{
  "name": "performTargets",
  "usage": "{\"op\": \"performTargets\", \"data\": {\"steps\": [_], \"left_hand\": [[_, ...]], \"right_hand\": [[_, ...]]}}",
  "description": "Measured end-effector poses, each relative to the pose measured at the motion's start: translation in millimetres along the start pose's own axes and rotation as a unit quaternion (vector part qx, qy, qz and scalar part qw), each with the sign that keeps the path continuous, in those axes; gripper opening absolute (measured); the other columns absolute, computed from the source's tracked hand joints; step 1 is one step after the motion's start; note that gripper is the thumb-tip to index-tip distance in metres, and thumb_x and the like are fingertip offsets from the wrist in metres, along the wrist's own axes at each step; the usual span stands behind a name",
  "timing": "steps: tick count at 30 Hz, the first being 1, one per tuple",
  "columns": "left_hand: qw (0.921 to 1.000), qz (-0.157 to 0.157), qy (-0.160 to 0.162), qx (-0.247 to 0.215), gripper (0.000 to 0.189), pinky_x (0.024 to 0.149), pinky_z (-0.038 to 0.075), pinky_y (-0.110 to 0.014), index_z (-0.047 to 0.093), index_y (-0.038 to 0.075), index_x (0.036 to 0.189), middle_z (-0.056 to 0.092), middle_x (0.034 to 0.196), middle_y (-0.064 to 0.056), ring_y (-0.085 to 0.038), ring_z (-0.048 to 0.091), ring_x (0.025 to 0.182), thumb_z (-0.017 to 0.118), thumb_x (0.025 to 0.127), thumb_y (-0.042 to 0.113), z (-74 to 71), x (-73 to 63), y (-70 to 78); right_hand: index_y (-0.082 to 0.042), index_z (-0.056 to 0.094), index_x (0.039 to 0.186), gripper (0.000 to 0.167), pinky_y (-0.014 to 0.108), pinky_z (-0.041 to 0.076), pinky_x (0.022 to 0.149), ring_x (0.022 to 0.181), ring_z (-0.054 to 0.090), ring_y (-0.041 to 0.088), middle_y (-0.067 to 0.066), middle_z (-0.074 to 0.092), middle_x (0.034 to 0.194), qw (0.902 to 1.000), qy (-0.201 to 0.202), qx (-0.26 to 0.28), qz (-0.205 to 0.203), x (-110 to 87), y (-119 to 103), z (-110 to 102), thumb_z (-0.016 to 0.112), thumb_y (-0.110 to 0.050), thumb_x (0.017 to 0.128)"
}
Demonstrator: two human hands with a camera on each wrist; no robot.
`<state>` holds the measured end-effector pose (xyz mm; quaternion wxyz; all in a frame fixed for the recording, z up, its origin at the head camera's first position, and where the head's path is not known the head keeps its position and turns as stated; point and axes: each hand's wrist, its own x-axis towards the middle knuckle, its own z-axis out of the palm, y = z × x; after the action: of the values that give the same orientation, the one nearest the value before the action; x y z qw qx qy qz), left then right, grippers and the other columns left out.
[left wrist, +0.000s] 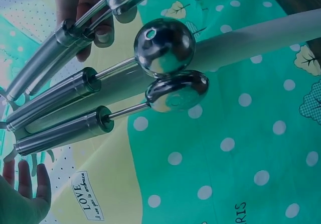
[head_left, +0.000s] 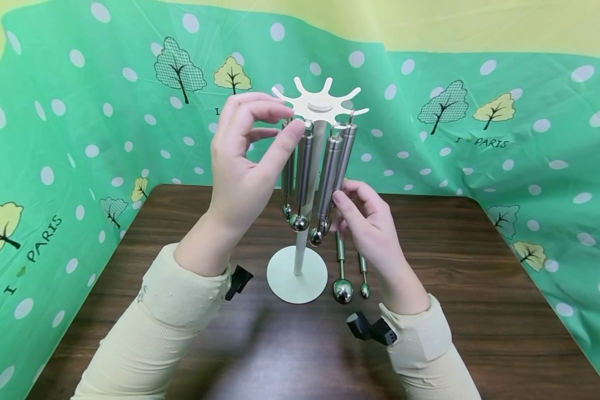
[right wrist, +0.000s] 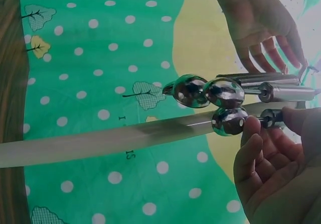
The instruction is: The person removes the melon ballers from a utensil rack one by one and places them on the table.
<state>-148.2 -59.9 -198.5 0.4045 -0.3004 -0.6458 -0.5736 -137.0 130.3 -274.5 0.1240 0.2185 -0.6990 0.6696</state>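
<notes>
Several shiny metal scoops with round bowls and cylindrical handles hang from a white rack (head_left: 320,103) with prong-like hooks. My right hand (head_left: 372,222) pinches the lower handle of the rightmost hanging scoop (head_left: 347,147), its thumb on the near side; the right wrist view shows the thumb and fingers around that handle near the bowl (right wrist: 229,121). Up at the left hooks is my left hand (head_left: 245,150), fingers extended and spread, thumb tip at the top of another scoop's handle (head_left: 305,161). Nothing is gripped in it in the left wrist view.
The rack's pole rises from a round white base (head_left: 285,278) on a dark wooden table (head_left: 430,250). Beside the base lie a larger scoop (head_left: 342,289) and a smaller one (head_left: 364,286). Green patterned cloth (head_left: 130,111) surrounds the table behind and at the sides.
</notes>
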Motion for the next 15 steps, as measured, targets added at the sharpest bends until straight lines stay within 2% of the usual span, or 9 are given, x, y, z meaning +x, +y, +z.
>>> {"op": "performTargets", "data": {"steps": [6,11,15], "left_hand": [[0.9995,0.004,-0.01,0.029,0.026,0.092,0.05,-0.031,0.066,-0.003,0.107,0.057,0.119,-0.016,-0.012,0.05,0.118,0.074,0.088,0.012,1.0,3.5,-0.9],[0.9983,-0.014,-0.019,0.054,0.039,0.097,0.045,-0.03,0.061,-0.003,0.118,0.051,0.133,-0.015,-0.008,0.044,0.126,0.075,0.088,0.019,-0.7,4.4,-1.7],[0.998,-0.046,-0.027,0.035,0.048,0.101,0.044,-0.03,0.057,-0.002,0.128,0.047,0.143,-0.012,-0.006,0.041,0.132,0.075,0.088,0.016,-0.8,4.4,-1.9]], "right_hand": [[0.001,0.059,0.107,0.013,0.023,0.046,0.046,0.053,0.056,0.011,-0.004,0.061,0.075,0.9998,0.01,-0.01,-0.012,0.2,-4,-2,0.049,-0.004,0.101],[-0.001,0.059,0.107,0.012,0.022,0.047,0.049,0.054,0.057,0.011,-0.005,0.06,0.076,0.9995,0.025,-0.011,-0.018,0.0,-8,-7,0.05,-0.007,0.102],[-0.006,0.06,0.104,0.01,0.021,0.048,0.049,0.055,0.056,0.011,-0.005,0.06,0.075,0.9991,0.032,-0.005,-0.026,-1.8,-11,-10,0.051,-0.007,0.102]]}}
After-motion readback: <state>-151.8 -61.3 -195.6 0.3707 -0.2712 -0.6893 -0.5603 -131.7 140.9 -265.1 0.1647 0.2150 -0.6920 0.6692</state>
